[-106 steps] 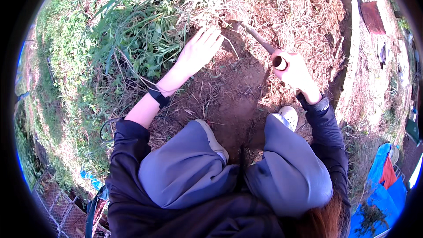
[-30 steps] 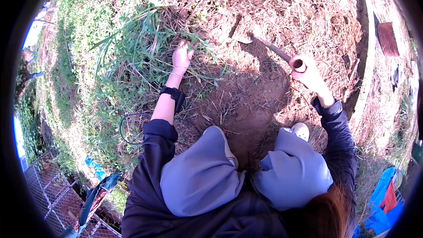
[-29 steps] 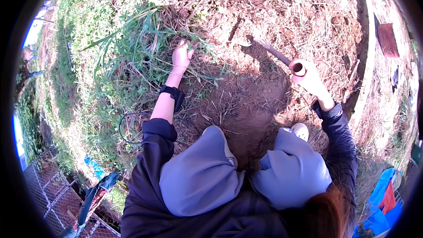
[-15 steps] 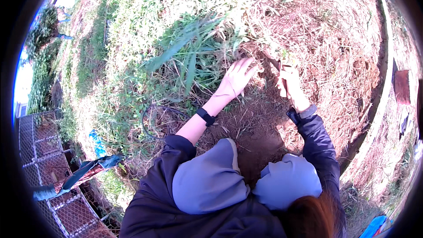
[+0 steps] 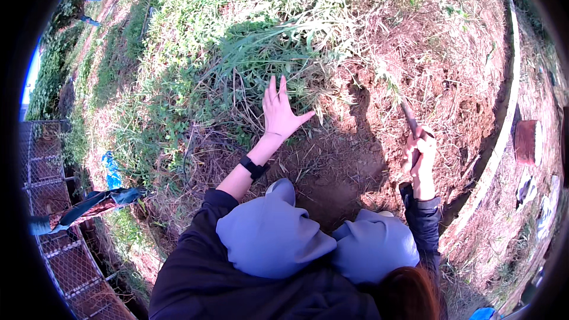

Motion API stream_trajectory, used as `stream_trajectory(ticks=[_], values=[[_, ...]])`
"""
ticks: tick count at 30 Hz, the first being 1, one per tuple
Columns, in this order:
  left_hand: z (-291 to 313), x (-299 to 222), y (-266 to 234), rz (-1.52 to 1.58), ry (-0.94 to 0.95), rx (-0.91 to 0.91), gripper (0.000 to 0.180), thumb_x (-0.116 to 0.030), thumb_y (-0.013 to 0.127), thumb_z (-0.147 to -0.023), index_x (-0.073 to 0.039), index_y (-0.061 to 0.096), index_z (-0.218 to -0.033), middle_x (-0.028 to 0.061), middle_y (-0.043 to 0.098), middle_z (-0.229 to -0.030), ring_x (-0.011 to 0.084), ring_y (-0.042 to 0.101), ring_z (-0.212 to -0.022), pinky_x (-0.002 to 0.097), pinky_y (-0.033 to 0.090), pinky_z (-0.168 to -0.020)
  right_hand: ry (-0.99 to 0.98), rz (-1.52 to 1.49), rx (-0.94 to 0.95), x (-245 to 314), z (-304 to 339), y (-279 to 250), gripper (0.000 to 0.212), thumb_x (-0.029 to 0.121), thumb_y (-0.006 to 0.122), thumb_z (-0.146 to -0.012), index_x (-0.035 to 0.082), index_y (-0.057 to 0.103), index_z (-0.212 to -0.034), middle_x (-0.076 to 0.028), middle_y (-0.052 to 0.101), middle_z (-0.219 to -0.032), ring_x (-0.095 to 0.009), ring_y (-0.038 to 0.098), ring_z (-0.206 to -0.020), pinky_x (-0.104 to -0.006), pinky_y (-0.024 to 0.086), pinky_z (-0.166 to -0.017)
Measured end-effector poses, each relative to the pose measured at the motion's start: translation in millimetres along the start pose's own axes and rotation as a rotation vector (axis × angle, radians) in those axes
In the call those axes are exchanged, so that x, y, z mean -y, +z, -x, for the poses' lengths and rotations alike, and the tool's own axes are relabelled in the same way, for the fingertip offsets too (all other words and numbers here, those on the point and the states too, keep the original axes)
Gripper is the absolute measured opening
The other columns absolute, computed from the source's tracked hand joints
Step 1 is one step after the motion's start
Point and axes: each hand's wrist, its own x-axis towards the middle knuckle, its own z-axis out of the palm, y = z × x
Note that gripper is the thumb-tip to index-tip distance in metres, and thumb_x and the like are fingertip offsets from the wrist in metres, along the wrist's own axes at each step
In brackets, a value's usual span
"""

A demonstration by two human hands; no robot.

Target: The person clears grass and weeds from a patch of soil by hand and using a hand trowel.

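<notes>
My left hand (image 5: pixel 281 115) is spread, thumb and fingers apart, with nothing in it. It is over the edge of the green weeds (image 5: pixel 249 92), just beside the bare brown soil (image 5: pixel 332 169). To the right, my right hand (image 5: pixel 420 157) is wrapped round the dark handle of a slim hand tool (image 5: pixel 409 116). The tool points forward and a little left, toward loose soil and dry stalks. Its far end blends into the ground litter, so its kind is unclear. Long grass blades (image 5: pixel 267 53) lie flattened ahead of my left hand.
My bent knees (image 5: pixel 275 234) are close below the hands. A pale curved border (image 5: pixel 501 142) runs along the right, with a reddish block (image 5: pixel 527 142) beyond it. At the left are a wire mesh fence (image 5: pixel 56 201), a cloth-wrapped pole (image 5: pixel 98 204) and a blue scrap (image 5: pixel 111 170).
My hands have moved apart. The left has shifted left with its fingers spreading; the right has drawn right and nearer to me, still gripping the tool. The view has shifted slightly.
</notes>
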Motion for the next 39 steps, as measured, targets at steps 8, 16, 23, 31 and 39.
stream_trajectory(ticks=[8, 16, 23, 31, 39], values=[[-124.1, -62.7, 45.4, 0.074, -0.068, 0.134, 0.112, -0.057, 0.071, -0.06, 0.001, 0.014, -0.137, 0.026, 0.036, -0.128, 0.0391, 0.036, -0.116, 0.0436, 0.031, -0.098, -0.062, 0.14, -0.071, 72.2, 81.7, -71.7, 0.018, 0.008, 0.056, -0.07, 0.005, 0.042, -0.08, -0.002, 0.041, -0.053, -0.01, 0.038, -0.039, -0.0225, 0.035, -0.036], [-97.0, -84.2, 54.4, 0.231, 0.284, 0.165, 0.032, -0.035, 0.064, -0.074, -0.004, 0.058, -0.08, 0.0179, 0.06, -0.072, 0.0348, 0.059, -0.072, 0.0434, 0.047, -0.063, -0.008, 0.174, -0.139, 66.1, 136.9, -98.1, 0.019, 0.007, 0.06, -0.07, 0.003, 0.046, -0.082, -0.003, 0.045, -0.054, -0.01, 0.042, -0.038, -0.0213, 0.035, -0.035], [-49.6, -1.3, 6.1, 0.807, 0.075, -0.14, 0.024, -0.021, 0.065, -0.077, -0.001, 0.062, -0.09, 0.0163, 0.059, -0.067, 0.028, 0.061, -0.068, 0.038, 0.046, -0.063, -0.043, 0.153, -0.128, 68.9, 150.4, -82.2, 0.012, 0.002, 0.055, -0.07, 0.003, 0.046, -0.079, -0.004, 0.047, -0.051, -0.01, 0.043, -0.037, -0.0209, 0.035, -0.035], [-9.8, -36.3, -50.0, 0.626, -0.26, -0.133, 0.029, -0.024, 0.067, -0.079, 0.003, 0.063, -0.089, 0.01, 0.065, -0.077, 0.0132, 0.055, -0.068, 0.0271, 0.044, -0.069, -0.1, 0.255, -0.156, 95.6, 156.4, -86.9, 0.013, -0.002, 0.052, -0.069, 0.003, 0.046, -0.079, -0.004, 0.048, -0.053, -0.009, 0.043, -0.038, -0.0209, 0.034, -0.036], [-47.4, -49.5, -78.2, 0.295, -0.051, -0.048, 0.024, -0.02, 0.069, -0.075, 0.002, 0.066, -0.085, 0.0149, 0.064, -0.081, 0.0247, 0.061, -0.073, 0.0292, 0.044, -0.071, -0.079, 0.274, -0.191, 86.6, 159.7, -84.4, 0.013, -0.004, 0.05, -0.07, 0.003, 0.047, -0.081, -0.003, 0.048, -0.054, -0.009, 0.043, -0.038, -0.0207, 0.035, -0.035]])
